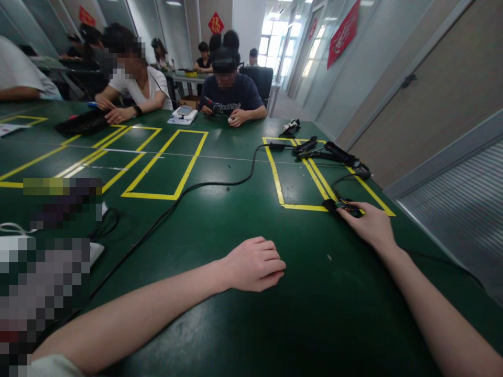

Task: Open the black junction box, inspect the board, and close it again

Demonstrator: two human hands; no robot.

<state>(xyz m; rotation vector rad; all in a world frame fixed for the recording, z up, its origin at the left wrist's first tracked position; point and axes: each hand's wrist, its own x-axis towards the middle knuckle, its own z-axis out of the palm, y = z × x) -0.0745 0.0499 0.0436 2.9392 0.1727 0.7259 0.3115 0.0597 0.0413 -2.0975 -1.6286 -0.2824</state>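
Observation:
My left hand [255, 264] rests on the green table with its fingers curled in loosely, and nothing shows sticking out of it. Farther right, my right hand [373, 225] has its thumb and fingers around a small black device with exposed coloured wires [349, 207], at the near edge of a yellow-taped rectangle. The part of the device under my palm is hidden. A black cable [338, 180] runs behind it. Beyond lie a black jointed object [340, 154] and a small black-and-white piece [291, 127].
Yellow tape rectangles [165, 165] mark the green table [188, 324]. A long black cable [220, 183] crosses it. Across the table, one person [231, 97] handles a dark tool, and another person [137, 86] leans over a black object [82, 121]. A white device [183, 115] stands between them.

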